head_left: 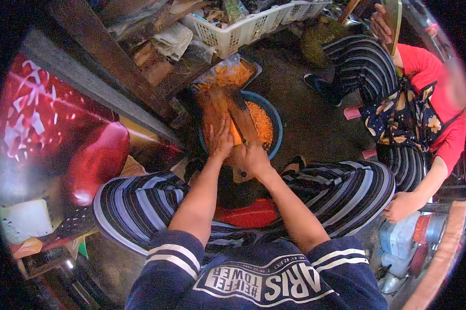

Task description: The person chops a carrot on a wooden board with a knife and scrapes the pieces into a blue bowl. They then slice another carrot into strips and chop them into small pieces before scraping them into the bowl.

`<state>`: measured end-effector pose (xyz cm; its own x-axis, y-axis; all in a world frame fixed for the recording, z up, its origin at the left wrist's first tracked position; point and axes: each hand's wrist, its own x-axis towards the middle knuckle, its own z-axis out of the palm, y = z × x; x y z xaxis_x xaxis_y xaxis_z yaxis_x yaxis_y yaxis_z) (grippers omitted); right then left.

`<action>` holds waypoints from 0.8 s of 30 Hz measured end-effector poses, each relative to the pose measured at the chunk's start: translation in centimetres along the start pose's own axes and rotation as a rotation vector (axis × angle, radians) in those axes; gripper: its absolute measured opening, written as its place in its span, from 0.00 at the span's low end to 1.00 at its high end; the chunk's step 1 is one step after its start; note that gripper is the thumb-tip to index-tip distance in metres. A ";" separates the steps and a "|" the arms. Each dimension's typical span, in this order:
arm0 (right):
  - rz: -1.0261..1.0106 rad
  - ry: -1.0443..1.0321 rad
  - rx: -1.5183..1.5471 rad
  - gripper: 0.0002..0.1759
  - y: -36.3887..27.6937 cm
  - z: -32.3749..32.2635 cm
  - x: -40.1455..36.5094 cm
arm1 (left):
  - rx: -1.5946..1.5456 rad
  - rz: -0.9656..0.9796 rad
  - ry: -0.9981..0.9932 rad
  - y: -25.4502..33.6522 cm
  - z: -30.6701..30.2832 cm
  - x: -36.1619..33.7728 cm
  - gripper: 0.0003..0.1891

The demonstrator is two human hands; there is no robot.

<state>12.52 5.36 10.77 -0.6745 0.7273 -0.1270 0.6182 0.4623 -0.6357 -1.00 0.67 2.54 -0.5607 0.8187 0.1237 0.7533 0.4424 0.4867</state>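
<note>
Knife (243, 116) in hand, we sit over the middle of the frame, the fingers of our right hand (254, 156) closed around its handle and its dark blade slanting toward the upper left. We see our left hand (221, 138) just beside it, fingers stretched out along the brown cutting board (214, 106) and lying against an orange chunk (236, 135); whether they have hold of it, we cannot tell. That chunk sits on the board at the centre of the frame, between the hand and the blade. We have a blue basin (277, 116) under the board, with small orange pieces (261, 123) heaped in its right part. Just above it in the frame is a clear plastic bag (227, 73) with more orange bits in it. A white crate (238, 35) stands at the top centre. Our striped trousers (341, 199) spread to both sides below the basin, with something red (251, 213) between the thighs. At the right of the frame we have a co-worker in a red top (418, 58), one hand (401, 206) lowered near our knee, the other raised beside a flat, pale-edged object (395, 26).
</note>
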 end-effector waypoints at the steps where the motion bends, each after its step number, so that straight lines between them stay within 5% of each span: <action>1: 0.009 -0.013 -0.029 0.19 0.0 0.1 0.2 | 0.019 0.014 -0.004 -0.2 0.1 -0.1 0.33; 11: 0.059 -0.230 -0.156 0.19 0.0 0.7 2.6 | -0.059 -0.002 -0.001 0.0 -0.1 -0.1 0.36; 13: -0.287 0.208 -0.125 0.19 1.8 2.9 2.0 | -0.048 0.000 0.004 -0.2 0.2 0.0 0.37; 14: -0.284 0.203 -0.125 0.19 2.4 3.8 1.8 | -0.035 0.008 0.011 -0.3 0.3 0.0 0.37; 16: 0.007 0.035 -0.110 0.19 2.9 5.1 1.6 | -0.040 0.011 0.023 -0.2 0.4 0.0 0.37; 24: 0.142 0.026 -0.060 0.20 1.4 5.0 1.0 | 0.051 0.031 0.006 -0.8 0.9 0.1 0.36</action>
<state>10.73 4.17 5.95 -0.5679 0.8004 -0.1920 0.7303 0.3824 -0.5660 -1.35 0.74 1.39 -0.5391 0.8299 0.1434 0.7866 0.4354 0.4378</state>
